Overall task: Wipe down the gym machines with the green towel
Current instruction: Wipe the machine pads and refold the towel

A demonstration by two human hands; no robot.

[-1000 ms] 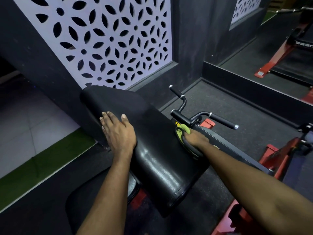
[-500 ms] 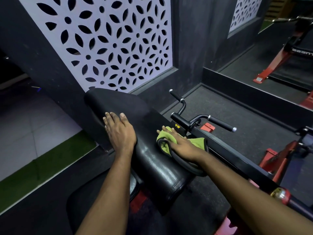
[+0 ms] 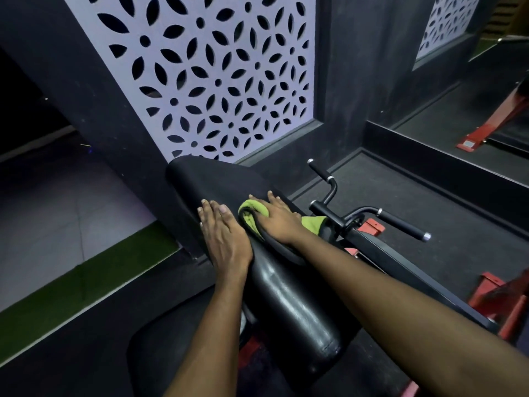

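The dark wall (image 3: 337, 81) fills the far side, with a pale panel (image 3: 214, 81) cut in a flower pattern set into it. Below lies the dark floor (image 3: 429, 190), and on the left a strip of green turf (image 3: 71, 287) runs beside pale tiles.

The machine's long black pad (image 3: 286, 296) slopes from the near centre up and away towards the panel. A black seat (image 3: 171, 353) sits below it on the near left. Red frame parts (image 3: 501, 299) show at the right.

Two black handles stick out just right of the pad: one (image 3: 400, 224) points right, the other (image 3: 320, 171) points far and up.

My left hand (image 3: 223, 239) lies flat on the pad's left edge, fingers straight and close together, gripping nothing.

My right hand (image 3: 279, 222) is just right of it, palm down, fingers stretched out and pressing the green towel (image 3: 252, 216) against the top of the pad.

The towel is bunched under that palm, with a fold showing on the left by my left hand and a corner sticking out on the right, near the handle bar.
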